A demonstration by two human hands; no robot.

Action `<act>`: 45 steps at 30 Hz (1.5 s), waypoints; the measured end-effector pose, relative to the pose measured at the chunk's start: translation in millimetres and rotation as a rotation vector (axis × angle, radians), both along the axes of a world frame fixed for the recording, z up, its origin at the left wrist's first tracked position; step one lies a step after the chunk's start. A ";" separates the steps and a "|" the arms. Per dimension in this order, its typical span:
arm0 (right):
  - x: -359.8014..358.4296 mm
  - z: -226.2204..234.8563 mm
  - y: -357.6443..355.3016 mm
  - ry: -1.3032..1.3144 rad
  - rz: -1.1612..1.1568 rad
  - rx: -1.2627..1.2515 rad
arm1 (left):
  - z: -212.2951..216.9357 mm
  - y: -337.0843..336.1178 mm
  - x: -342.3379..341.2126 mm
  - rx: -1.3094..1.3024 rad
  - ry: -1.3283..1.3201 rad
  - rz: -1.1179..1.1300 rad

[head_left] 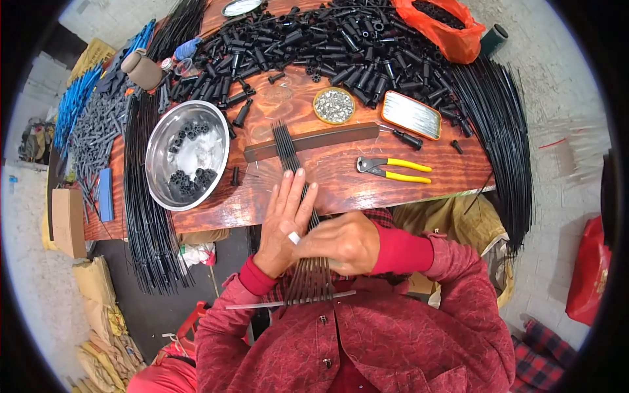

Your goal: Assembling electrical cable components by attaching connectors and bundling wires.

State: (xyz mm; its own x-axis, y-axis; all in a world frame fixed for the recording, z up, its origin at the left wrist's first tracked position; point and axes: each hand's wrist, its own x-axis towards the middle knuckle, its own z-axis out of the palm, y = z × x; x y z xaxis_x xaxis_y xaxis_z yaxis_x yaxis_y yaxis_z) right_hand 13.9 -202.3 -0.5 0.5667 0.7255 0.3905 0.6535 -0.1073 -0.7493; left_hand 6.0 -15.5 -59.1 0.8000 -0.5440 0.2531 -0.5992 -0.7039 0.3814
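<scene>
A fan of thin black rods [285,145] runs from the table toward my lap, its far end lying over a dark flat bar [347,134]. My left hand [283,213] lies flat along the rods with its fingers stretched out. Across it and the rods comes my right hand [342,242], fingers curled closed; what they grip is hidden. A small white piece [294,238] shows where the hands meet, and I cannot tell whether it is tape on a finger. Below, the rods spread apart above a thin pale strip [255,305] that crosses my lap.
Yellow-handled pliers [396,169] lie to the right. A steel bowl [156,171] holds black tubular parts. Farther back are a dish of metal bits [334,106], a white-lined tray [411,114], heaped black parts [275,49] and an orange bag [452,40]. Long black rods [501,124] overhang the right edge.
</scene>
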 end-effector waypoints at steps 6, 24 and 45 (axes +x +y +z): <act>2.7 -7.9 3.2 0.011 -0.070 -0.031 | -11.4 -1.9 1.5 0.039 -0.033 0.055; -3.2 -20.2 -0.2 0.070 0.023 -0.083 | -11.7 -4.5 -11.9 0.035 0.071 -0.019; -5.8 -17.8 3.8 -0.087 0.140 -0.072 | 5.8 2.3 -9.0 0.083 0.135 -0.059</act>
